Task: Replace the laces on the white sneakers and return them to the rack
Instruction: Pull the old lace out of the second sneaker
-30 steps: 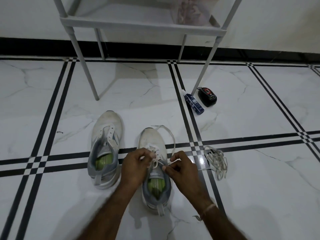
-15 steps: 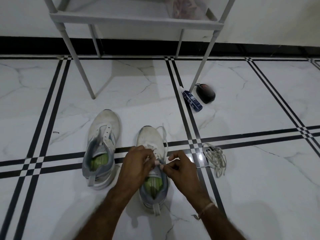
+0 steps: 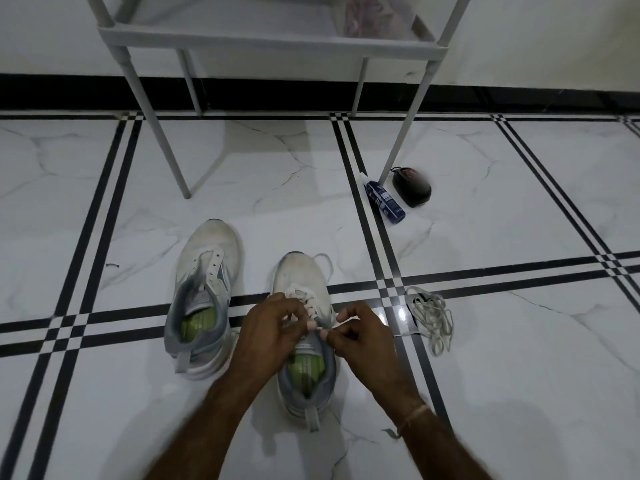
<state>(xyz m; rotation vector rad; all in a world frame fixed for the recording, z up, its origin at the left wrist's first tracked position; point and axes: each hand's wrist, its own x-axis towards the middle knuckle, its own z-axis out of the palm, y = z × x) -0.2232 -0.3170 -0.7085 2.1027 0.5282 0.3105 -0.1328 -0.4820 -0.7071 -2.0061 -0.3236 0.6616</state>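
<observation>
Two white sneakers with grey collars and green insoles stand on the floor, toes pointing away. The left sneaker (image 3: 204, 292) has bare eyelets and no lace. Over the right sneaker (image 3: 300, 278) both hands work at the upper eyelets. My left hand (image 3: 272, 332) pinches the white lace (image 3: 306, 299) by the tongue. My right hand (image 3: 363, 336) pinches the lace end from the right side. A lace loop trails past the toe (image 3: 323, 259). A loose bundle of white lace (image 3: 431, 318) lies on the floor to the right.
A grey shoe rack (image 3: 270, 41) stands ahead against the wall, its legs on the floor. Beside its right front leg lie a blue tube (image 3: 386, 202) and a black shoe brush (image 3: 412, 187). The floor is white marble tile with black stripes.
The view shifted slightly. My hands have drawn closer together over the right sneaker's tongue, still working the lace through the upper eyelets. The sneakers have not moved.
</observation>
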